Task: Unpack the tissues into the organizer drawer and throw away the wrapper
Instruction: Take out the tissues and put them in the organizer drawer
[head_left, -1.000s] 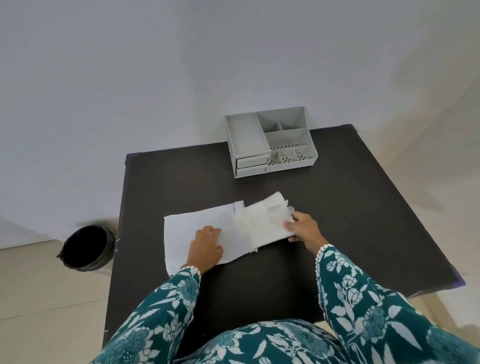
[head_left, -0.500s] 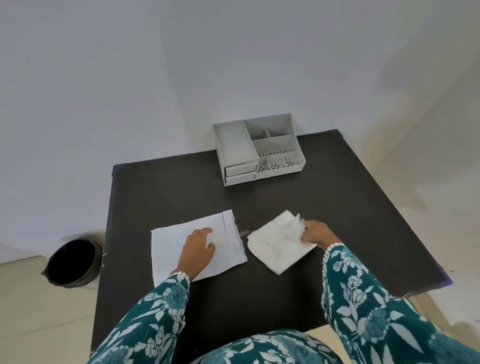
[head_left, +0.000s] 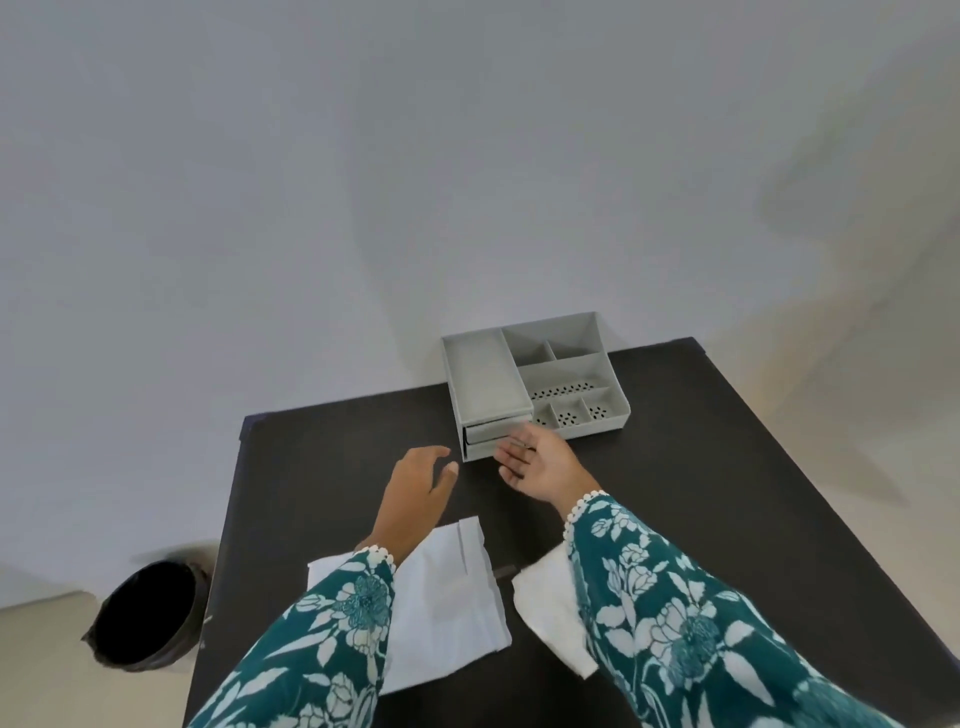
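On the black square table (head_left: 701, 493), against the wall, stands a grey plastic compartment organizer (head_left: 530, 384). Flat white wrapper (head_left: 447, 597) and folded white tissues (head_left: 550, 613) lie near the front edge. Right hand (head_left: 540, 462), empty and loose-fingered, reaches the organizer's drawer (head_left: 485, 432); left hand (head_left: 415, 493) hovers empty, fingers spread.

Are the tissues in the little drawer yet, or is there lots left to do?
Not yet. Done: the tissues are out of the wrapper, and both lie on the table. In hand: both hands are empty; the right hand reaches the organizer's drawer, with the left hand close by. Left: open the drawer, put the tissues in, drop the wrapper in the bin.
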